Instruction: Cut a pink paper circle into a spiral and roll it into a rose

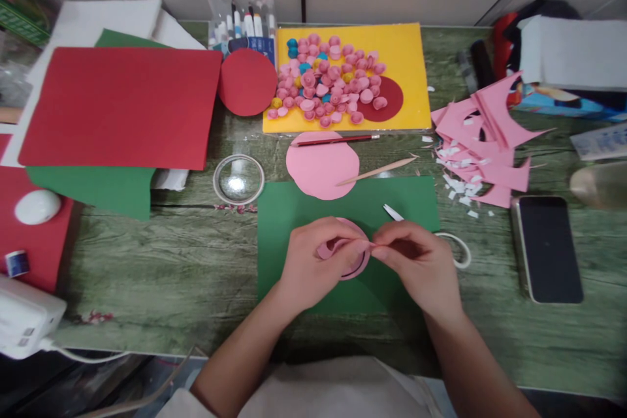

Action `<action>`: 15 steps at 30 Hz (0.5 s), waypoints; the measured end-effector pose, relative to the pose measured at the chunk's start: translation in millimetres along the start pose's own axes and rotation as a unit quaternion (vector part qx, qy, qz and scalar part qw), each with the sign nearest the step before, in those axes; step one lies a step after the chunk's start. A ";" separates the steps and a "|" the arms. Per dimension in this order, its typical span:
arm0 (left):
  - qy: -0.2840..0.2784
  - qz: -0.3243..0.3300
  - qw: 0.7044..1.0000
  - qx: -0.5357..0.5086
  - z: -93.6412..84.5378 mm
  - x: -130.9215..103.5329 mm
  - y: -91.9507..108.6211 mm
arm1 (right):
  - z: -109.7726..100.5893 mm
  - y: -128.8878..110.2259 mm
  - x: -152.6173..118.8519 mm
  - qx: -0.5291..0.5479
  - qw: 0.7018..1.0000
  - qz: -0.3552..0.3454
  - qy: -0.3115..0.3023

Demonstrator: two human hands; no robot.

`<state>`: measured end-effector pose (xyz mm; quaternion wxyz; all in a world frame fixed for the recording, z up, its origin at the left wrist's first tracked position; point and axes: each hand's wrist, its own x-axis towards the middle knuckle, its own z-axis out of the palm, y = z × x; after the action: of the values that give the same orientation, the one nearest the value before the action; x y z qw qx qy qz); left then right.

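Pink paper piece (363, 260) is sitting between both hands, over the green sheet (304, 209). Round, with a curled part inside and a dark curved line near the rim. Clock from that piece, 12 pointing away from the wearer.

Left hand (316, 261) is coming in from 8-9, gripping the piece, thumb over its right side. Right hand (421, 264) is at 3, pinching its edge between thumb and fingers. Fingertips of both are nearly meeting there.

Scissors (456, 249) are lying partly under the right hand: tip showing at 1-2, white handle loop at 3. Pink disc (318, 170) is lying at 11-12, reddish pencil (337, 140) crossing its far part. Wooden stick (379, 170) is at 1, one end resting on the disc.

Containers: clear pouch (264, 47) at 11 is holding capped markers (249, 25). Tissue pack (573, 101) at 2 is showing white tissue on top. Can't tell what the translucent item (598, 186) below it is.

Yellow sheet (409, 52) at 12 is carrying a heap of rolled curls (337, 81), mostly pink, some blue and yellow, partly covering a dark red disc (392, 98). Bright red disc (248, 81) is sitting at 11, between that sheet and the red sheet (122, 108) at 10.

Tape roll (238, 179) is lying flat at 10. Pink offcuts (499, 150) with white scraps (463, 188) are piling up at 2. Phone (549, 249) is lying at 3 on the tabletop (196, 261).
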<state>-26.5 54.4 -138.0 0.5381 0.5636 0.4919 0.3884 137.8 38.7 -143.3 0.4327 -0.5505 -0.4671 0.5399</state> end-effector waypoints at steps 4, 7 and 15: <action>-0.011 0.003 1.000 -0.011 0.7 -0.5 -0.7 | -0.7 0.3 -0.2 0.012 1.000 -0.005 -0.008; -0.021 0.003 1.000 -0.020 1.2 -0.1 0.3 | -1.5 1.5 -1.2 0.018 1.000 -0.004 -0.012; -0.049 -0.004 0.998 -0.039 0.1 2.9 5.3 | -3.3 0.0 -1.8 0.048 0.998 0.001 -0.042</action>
<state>-25.0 57.6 -133.1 0.5844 0.5587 0.4516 0.3772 141.1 37.0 -142.9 0.4384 -0.5059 -0.4579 0.5849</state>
